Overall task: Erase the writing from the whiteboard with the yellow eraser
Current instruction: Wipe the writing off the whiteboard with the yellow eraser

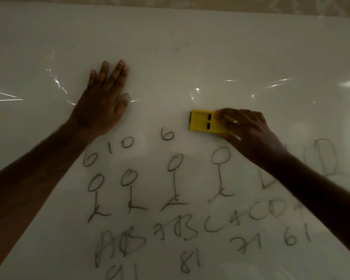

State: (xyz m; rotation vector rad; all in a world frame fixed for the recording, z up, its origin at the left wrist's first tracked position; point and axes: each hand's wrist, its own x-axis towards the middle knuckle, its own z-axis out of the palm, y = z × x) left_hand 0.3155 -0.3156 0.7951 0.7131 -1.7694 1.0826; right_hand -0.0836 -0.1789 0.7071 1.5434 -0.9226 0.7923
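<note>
Two hands in view: my right hand [249,130] grips the yellow rectangular plastic eraser [205,123], long axis 3-to-9; handwritten grey marker writing [168,135] begins at 7 o'clock; left hand [103,100] lies flat, fingers straight, on the white glossy whiteboard [190,47].

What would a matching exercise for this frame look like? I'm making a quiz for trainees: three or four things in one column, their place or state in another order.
Things:
1. left hand
2. right hand
3. yellow eraser
4. lone "6"

States:
A. written just left of and below the eraser
B. flat on the whiteboard, fingers straight
C. curled round the eraser's right end
D. lying against the board above the drawn figures

Pairs: 1-B, 2-C, 3-D, 4-A
</note>
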